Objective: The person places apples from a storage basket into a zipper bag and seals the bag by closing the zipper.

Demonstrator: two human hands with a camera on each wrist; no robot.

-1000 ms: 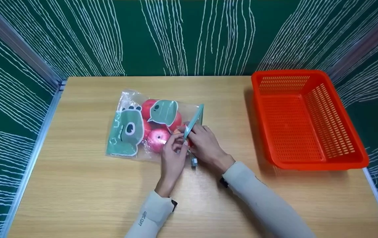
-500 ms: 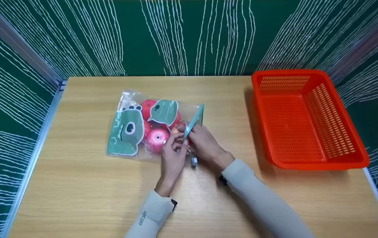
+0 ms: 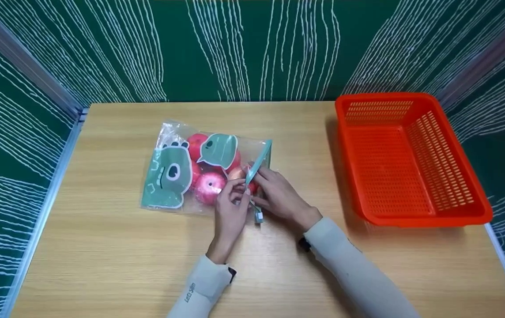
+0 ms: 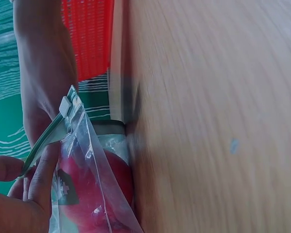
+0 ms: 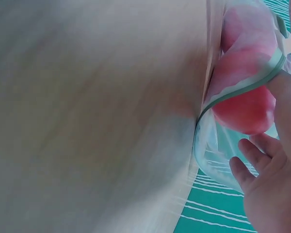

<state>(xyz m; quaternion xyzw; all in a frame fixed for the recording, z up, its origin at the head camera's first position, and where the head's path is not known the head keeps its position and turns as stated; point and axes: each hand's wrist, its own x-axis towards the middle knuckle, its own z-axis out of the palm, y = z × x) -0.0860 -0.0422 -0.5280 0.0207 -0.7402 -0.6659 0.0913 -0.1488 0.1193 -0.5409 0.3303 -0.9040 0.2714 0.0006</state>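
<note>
A clear zip bag [image 3: 174, 183] with green cartoon dinosaur prints lies on the table, holding several red apples [image 3: 210, 187]. Its green-edged mouth faces right and gapes. My left hand [image 3: 229, 217] pinches the upper lip of the mouth between thumb and fingers; the left wrist view shows the white slider [image 4: 65, 106] at one end of the zip. My right hand [image 3: 282, 195] is at the mouth, its fingers reaching in. In the right wrist view its fingers [image 5: 254, 154] are spread loosely beside the nearest apple [image 5: 245, 112]; part of that hand is cut off by the frame.
A red plastic basket [image 3: 420, 222] with slotted walls stands at the right of the wooden table [image 3: 115, 260]. Green panels [image 3: 257, 53] with white wavy lines enclose the table at the back and sides.
My right hand has drawn back slightly to the right and its fingers have loosened, so more of the apple at the mouth shows. The left hand stays in place on the bag's lip.
</note>
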